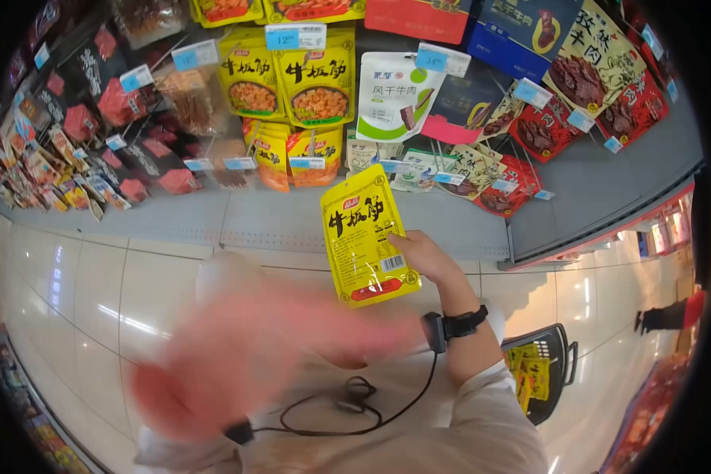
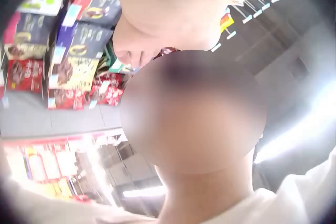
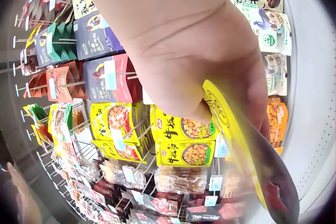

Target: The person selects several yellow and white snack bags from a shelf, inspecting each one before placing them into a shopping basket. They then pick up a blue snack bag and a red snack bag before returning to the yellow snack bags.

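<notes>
- Right hand (image 1: 426, 257) pinched a yellow packet (image 1: 367, 237); left hand (image 1: 237, 355) was pure blur, so its grip was unreadable.
- Only the head view caught the basket (image 1: 562, 347) and the tiled floor (image 1: 95, 292).

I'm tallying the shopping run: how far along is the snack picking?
Done: several yellow packets lie in the basket. In hand: the right hand holds a yellow snack pouch; the left hand is blurred. Left: that pouch is not yet in the basket.

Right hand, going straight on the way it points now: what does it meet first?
Likely the hanging yellow packets straight ahead. The right hand grips a yellow pouch whose top edge leads toward them, so the pouch would touch first. Depth is unclear from these views.
</notes>
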A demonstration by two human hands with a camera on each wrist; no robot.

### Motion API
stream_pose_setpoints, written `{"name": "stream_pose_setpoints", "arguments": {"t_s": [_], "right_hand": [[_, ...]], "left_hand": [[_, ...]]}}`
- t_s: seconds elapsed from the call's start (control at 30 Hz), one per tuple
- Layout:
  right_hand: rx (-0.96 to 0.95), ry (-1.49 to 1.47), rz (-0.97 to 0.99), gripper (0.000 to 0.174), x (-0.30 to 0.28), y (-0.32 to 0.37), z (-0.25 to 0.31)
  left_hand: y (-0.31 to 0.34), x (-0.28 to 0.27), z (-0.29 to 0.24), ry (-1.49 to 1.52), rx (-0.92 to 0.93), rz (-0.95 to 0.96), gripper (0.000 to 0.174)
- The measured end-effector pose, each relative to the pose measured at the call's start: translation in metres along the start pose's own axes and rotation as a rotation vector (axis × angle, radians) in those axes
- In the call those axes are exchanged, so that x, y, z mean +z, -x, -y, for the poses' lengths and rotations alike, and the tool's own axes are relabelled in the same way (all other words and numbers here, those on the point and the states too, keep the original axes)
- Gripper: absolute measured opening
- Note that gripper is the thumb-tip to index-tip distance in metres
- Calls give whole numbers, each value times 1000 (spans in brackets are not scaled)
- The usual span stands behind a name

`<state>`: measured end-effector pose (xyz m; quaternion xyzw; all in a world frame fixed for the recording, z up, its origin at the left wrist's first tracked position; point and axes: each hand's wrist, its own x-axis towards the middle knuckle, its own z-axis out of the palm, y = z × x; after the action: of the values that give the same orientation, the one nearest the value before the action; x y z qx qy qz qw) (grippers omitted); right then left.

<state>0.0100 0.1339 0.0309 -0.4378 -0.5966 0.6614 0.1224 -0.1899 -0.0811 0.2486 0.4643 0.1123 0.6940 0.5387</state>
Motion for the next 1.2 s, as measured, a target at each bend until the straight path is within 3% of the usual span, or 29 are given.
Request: {"name": "stream_pose_setpoints", "arguments": {"t_s": [0.07, 0.1, 0.17, 0.2, 0.27, 0.37, 0.43, 0.57, 0.6, 0.63, 0.7, 0.73, 0.8, 0.97, 1.03, 1.13, 1.2], "right_hand": [[18, 28, -28, 39, -2, 1, 6], [44, 74, -48, 39, -2, 3, 8], [38, 98, -34, 39, -1, 9, 13], [2, 119, -35, 40, -2, 8, 15], [7, 46, -24, 39, -4, 4, 8], [23, -62, -17, 39, -1, 5, 7], [24, -92, -38, 38, -5, 5, 8], [38, -297, -10, 38, -4, 9, 16], [52, -439, 22, 37, -4, 12, 20], [45, -442, 18, 37, -6, 10, 18], [84, -729, 76, 36, -12, 5, 13], [76, -732, 72, 36, -11, 6, 17], [127, -913, 76, 35, -5, 13, 25], [211, -890, 126, 34, -15, -4, -10], [238, -884, 120, 34, -15, -7, -9], [260, -948, 198, 34, -16, -6, -6], [255, -814, 155, 39, -11, -4, 1]], "left_hand": [[32, 14, 27, 255, -114, 204, 80], [10, 17, 38, 264, -121, 183, 80], [-51, 15, 54, -56, 768, 970, 54], [-38, 25, 51, -50, 762, 964, 54], [2, 51, 36, 99, 319, 362, 58], [-4, 49, 18, 189, 153, 349, 57], [-4, 49, 27, 183, 222, 310, 54], [0, 0, 37, -202, -111, 272, 71], [-3, -14, 41, -304, -197, 265, 77], [-21, -34, 49, -923, -152, 339, 57], [-21, -74, 88, -1152, -183, 281, 60], [-16, -90, 106, -1317, -206, 273, 59], [-3, -111, 124, -1310, -247, 275, 62], [9, -151, 144, -1387, -302, 299, 64], [8, -154, 144, -1111, -403, 183, 59], [7, -150, 143, -1009, -492, 148, 56], [12, -158, 149, -1050, -476, 125, 55]]}}
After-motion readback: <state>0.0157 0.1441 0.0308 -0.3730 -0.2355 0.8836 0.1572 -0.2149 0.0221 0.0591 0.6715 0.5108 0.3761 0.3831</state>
